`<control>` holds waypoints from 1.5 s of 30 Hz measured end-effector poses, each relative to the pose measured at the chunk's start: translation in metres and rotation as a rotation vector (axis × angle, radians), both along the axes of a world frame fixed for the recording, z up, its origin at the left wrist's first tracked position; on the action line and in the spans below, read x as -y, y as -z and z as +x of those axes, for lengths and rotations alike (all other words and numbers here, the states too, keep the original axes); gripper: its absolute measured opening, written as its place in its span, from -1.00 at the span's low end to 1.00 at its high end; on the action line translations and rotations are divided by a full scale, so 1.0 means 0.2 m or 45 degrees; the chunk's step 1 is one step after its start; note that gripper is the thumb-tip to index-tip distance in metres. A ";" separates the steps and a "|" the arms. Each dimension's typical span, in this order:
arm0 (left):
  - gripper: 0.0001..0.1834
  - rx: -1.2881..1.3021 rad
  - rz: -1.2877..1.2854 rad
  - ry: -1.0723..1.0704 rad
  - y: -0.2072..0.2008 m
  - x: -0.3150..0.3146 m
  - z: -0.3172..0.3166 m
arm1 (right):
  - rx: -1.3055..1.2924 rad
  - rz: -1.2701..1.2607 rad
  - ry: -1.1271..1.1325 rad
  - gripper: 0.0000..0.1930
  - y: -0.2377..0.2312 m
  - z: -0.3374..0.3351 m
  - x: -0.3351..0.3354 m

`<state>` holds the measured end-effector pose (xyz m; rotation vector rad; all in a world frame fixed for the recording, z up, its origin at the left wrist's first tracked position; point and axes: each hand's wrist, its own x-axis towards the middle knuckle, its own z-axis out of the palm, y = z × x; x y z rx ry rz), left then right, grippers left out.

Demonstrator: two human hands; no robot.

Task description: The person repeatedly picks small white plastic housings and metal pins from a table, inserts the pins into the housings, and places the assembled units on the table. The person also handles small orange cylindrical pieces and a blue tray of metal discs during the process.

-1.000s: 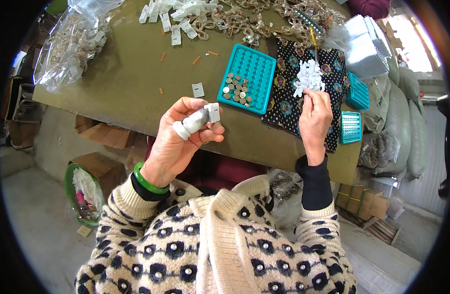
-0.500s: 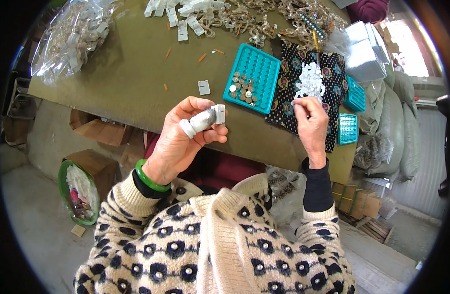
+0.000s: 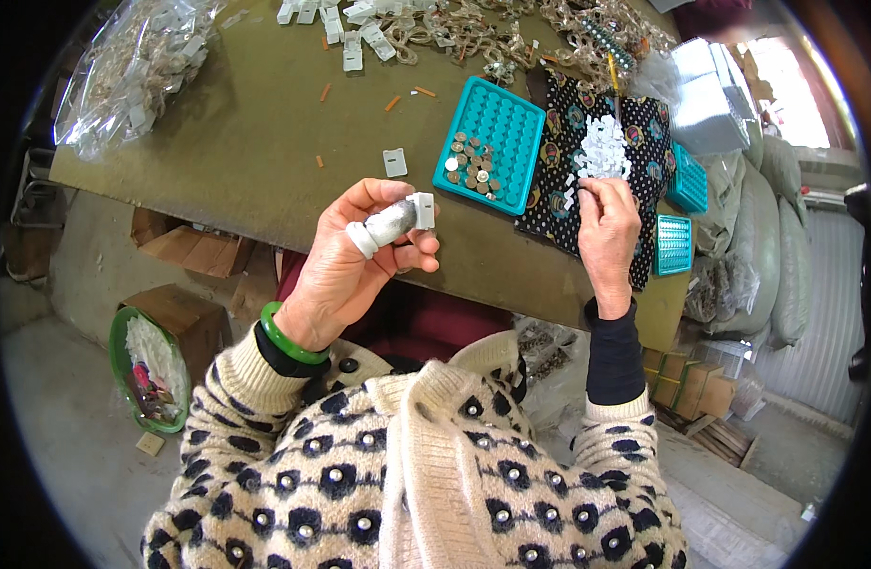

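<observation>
My left hand holds a small white card with a slot between thumb and fingers. A grey-white wrapping covers one of its fingers. My right hand has its fingertips drawn together at the near edge of a pile of small white pieces. That pile lies on a dark patterned cloth. Whether a piece is between those fingertips is hidden. Left of the cloth sits a teal tray with round dimples, several small metallic discs in its near part. Another slotted card lies on the table beyond my left hand.
Many white cards and tangled beige cords cover the table's far side. A clear plastic bag bulges at the far left. Smaller teal trays stand right of the cloth. A green basin is on the floor at left.
My right hand's fingers have stretched onto the near edge of the pile, where a few white pieces now lie apart from the rest. My left hand keeps the card, shifted very slightly.
</observation>
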<state>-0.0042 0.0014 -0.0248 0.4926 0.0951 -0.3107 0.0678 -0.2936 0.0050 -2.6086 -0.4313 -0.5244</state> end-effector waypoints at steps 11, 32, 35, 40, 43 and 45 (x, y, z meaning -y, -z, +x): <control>-0.66 0.015 0.021 0.001 0.00 0.01 0.00 | -0.049 -0.005 0.117 -0.86 0.08 -0.09 -0.03; -0.64 0.015 -0.011 0.079 -0.13 0.05 -0.02 | -0.412 1.291 -0.535 -0.90 -0.09 -0.26 -0.59; -0.64 0.020 -0.027 0.032 -0.12 0.06 -0.03 | -0.388 1.230 -0.527 -0.91 -0.09 -0.26 -0.60; -0.65 0.073 -0.088 0.009 -0.11 0.07 -0.03 | -0.444 1.276 -0.498 -0.93 -0.11 -0.27 -0.61; -0.67 0.006 -0.027 0.002 -0.11 0.06 -0.04 | -0.302 1.064 -0.499 -0.92 -0.10 -0.26 -0.62; -0.69 0.005 -0.061 -0.007 -0.10 0.05 -0.04 | -0.265 0.992 -0.508 -0.91 -0.10 -0.27 -0.63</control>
